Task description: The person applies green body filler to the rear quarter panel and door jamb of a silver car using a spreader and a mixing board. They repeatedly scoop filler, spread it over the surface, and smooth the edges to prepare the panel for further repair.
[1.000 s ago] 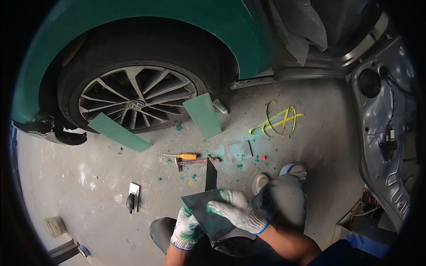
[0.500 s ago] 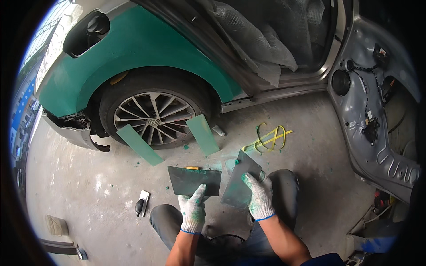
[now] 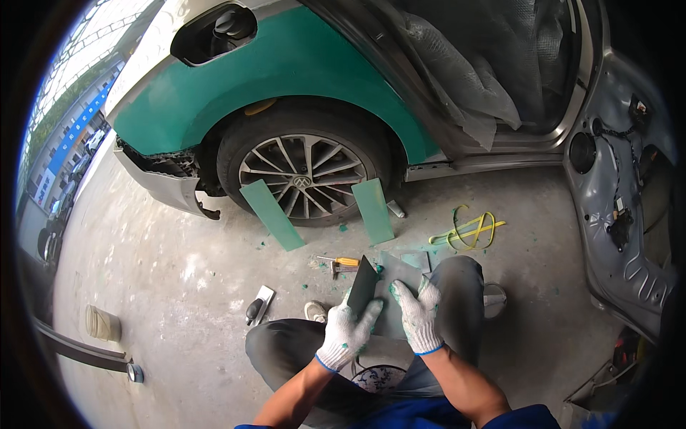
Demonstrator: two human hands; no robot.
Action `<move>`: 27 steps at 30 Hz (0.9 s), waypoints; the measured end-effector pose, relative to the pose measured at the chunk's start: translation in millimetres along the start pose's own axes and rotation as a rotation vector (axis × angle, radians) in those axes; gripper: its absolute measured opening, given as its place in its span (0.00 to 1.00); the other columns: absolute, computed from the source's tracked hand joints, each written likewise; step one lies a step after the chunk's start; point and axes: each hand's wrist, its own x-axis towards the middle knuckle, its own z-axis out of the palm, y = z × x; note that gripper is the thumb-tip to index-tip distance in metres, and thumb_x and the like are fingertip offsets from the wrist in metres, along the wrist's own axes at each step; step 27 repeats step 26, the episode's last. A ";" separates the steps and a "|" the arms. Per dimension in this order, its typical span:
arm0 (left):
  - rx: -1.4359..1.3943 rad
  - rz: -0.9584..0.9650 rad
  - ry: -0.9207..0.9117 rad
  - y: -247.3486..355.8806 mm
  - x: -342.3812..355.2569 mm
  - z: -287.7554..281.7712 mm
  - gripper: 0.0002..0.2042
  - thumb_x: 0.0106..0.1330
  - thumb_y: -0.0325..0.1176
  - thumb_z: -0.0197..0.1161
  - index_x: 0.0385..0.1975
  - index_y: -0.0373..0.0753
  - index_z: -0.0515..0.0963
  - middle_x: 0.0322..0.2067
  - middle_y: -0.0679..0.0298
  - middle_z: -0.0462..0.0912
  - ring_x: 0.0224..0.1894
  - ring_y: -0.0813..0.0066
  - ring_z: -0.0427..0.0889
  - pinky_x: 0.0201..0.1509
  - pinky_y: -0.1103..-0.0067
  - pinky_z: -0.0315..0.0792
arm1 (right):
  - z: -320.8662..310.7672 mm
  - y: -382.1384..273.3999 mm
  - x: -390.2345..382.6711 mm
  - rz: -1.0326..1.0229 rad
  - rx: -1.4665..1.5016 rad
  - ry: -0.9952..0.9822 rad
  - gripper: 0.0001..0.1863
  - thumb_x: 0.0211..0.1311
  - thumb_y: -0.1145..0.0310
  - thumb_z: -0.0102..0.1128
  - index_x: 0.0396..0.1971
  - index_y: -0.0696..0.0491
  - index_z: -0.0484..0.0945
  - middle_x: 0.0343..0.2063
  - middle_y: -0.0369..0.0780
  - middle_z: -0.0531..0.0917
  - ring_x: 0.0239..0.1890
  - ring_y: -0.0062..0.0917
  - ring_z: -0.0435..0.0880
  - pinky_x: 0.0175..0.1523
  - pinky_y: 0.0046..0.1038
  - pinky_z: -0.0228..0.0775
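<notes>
My gloved left hand [image 3: 349, 332] is closed on a thin dark plate [image 3: 363, 282], which is now tilted so that it shows as a narrow face. My gloved right hand [image 3: 416, 313] grips a flat grey plate [image 3: 389, 322], thumb on top and fingers hidden beneath. A small green putty blob [image 3: 379, 269] sits near that plate's far edge, beside the dark plate's tip. The two plates overlap or meet between my hands; whether they touch I cannot tell. Both white gloves carry green smears.
Ahead stands a car with a green-coated rear panel [image 3: 307, 61] and a wheel [image 3: 303, 182]. Two pale green strips [image 3: 271, 214] lean there. A yellow-handled screwdriver [image 3: 347, 262], yellow straps [image 3: 471, 230], a black-knobbed tool [image 3: 261, 305] and a bucket [image 3: 103, 323] lie around. An opened door [image 3: 607, 179] stands right.
The dark plate in my left hand has turned from lying flat to steeply tilted and moved right against the other plate. The view has shifted, baring the screwdriver.
</notes>
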 end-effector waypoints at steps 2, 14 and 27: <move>-0.010 -0.038 -0.162 2.0 15.0 -16.0 0.15 0.71 0.38 0.61 0.49 0.32 0.75 0.18 0.56 0.78 0.20 0.72 0.79 0.27 0.72 0.73 | 6.6 -9.1 11.8 -0.037 -0.101 -0.011 0.12 0.62 0.68 0.66 0.39 0.62 0.82 0.30 0.44 0.87 0.31 0.29 0.85 0.39 0.30 0.75; 0.053 -0.142 -0.594 -37.4 147.4 24.2 0.26 0.75 0.54 0.50 0.48 0.31 0.73 0.33 0.39 0.81 0.39 0.37 0.81 0.42 0.56 0.73 | -12.4 14.1 143.0 0.294 0.193 -0.100 0.13 0.62 0.75 0.61 0.46 0.61 0.82 0.38 0.37 0.86 0.38 0.19 0.82 0.45 0.23 0.76; -0.113 0.054 0.069 -41.7 130.8 114.3 0.31 0.71 0.52 0.59 0.61 0.32 0.63 0.33 0.38 0.83 0.36 0.37 0.83 0.39 0.54 0.74 | -63.8 53.5 118.8 0.262 0.357 0.260 0.17 0.61 0.71 0.66 0.50 0.60 0.82 0.42 0.35 0.84 0.40 0.19 0.80 0.49 0.23 0.73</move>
